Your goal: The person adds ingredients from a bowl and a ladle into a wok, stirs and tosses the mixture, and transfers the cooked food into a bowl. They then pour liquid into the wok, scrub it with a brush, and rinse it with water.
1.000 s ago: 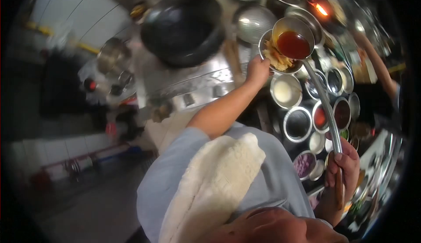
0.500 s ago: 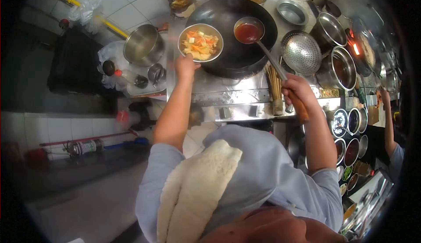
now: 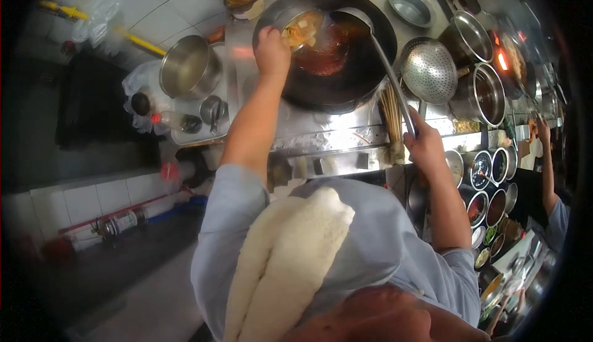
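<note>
My left hand (image 3: 272,52) grips a metal bowl (image 3: 315,19) by its near side and holds it tilted over the black wok (image 3: 364,83). Chopped food (image 3: 299,32), orange and pale yellow, lies at the bowl's lower edge. Red sauce (image 3: 324,61) is spread in the wok below. Closed round the handle of a long ladle (image 3: 390,73), my right hand (image 3: 426,146) is in front of the stove's right side. The ladle's head is tipped over inside the wok, and its contents are hard to make out.
Right of the wok are a perforated strainer (image 3: 428,70), a bamboo brush (image 3: 391,116), a shallow metal dish (image 3: 411,7) and steel pots (image 3: 485,95). A steel pot (image 3: 190,67) and a bottle (image 3: 176,121) stand at left. Another person's arm (image 3: 547,163) shows at far right.
My left hand has moved up and right, tipping the bowl over the wok. The ladle has turned over, and the red sauce that was in it is now in the wok.
</note>
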